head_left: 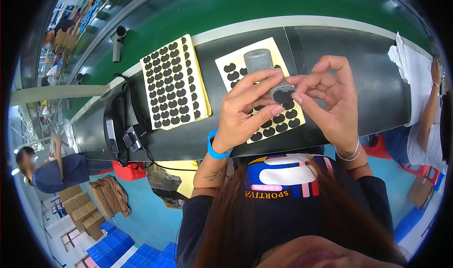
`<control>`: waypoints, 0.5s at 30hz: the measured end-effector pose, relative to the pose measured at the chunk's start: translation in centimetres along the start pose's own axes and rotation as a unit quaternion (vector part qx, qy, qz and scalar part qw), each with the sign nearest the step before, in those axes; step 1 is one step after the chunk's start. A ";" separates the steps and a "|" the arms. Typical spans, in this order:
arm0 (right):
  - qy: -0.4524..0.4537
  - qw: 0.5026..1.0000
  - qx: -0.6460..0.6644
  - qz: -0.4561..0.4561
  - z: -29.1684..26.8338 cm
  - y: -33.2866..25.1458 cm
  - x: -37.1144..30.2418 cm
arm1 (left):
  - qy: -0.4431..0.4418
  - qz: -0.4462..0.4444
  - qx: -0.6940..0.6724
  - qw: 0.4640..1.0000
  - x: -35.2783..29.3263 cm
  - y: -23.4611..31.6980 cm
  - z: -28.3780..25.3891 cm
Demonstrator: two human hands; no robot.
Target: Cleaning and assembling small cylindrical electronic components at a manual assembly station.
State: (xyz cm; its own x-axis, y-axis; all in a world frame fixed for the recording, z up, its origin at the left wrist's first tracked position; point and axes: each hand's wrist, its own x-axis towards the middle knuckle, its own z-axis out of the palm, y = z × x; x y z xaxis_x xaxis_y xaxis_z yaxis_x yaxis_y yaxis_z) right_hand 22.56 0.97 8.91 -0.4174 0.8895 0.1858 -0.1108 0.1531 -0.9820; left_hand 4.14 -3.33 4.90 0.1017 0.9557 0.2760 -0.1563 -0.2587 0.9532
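Note:
My left hand [245, 105] grips a grey part with a round end [274, 94] turned up toward me. A black sticker [284, 95] lies on that end. My right hand [330, 96] is closed in against it, thumb at the sticker's right edge and index fingertip at the part's upper edge. Just beyond my left fingers is a grey cylinder [258, 60]; my fingers hide whether it joins the held part. Underneath lies a pale sheet [226, 62] with rows of black notched-oval stickers [281, 127], partly covered by my hands.
A stack of similar sticker sheets [172, 84] lies to the left. Beside it is a black strapped object [118, 126] with a cable. A grey tube-shaped piece [116, 46] rests on the green belt [226, 6]. White cloth [417, 70] and another person's arm [432, 98] are at right.

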 end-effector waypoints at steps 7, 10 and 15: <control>0.006 1.000 -0.012 0.002 0.1 -0.6 -0.4 | -0.001 0.008 0.016 1.000 -0.1 0.2 0.2; 0.007 1.000 -0.014 0.003 0.1 -0.6 -0.3 | 0.004 0.007 0.017 1.000 0.0 0.2 0.2; 0.011 1.000 -0.025 -0.001 0.2 -0.6 -0.2 | 0.009 0.008 0.027 1.000 0.1 0.2 0.3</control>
State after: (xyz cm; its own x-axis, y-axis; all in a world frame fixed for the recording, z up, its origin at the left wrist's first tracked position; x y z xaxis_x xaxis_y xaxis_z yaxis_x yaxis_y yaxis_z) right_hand 22.56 0.65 9.50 -0.3972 0.8984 0.1875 -0.0657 0.1759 -0.9822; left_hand 4.37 -3.36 5.10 0.0812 0.9536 0.2898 -0.1037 -0.2811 0.9540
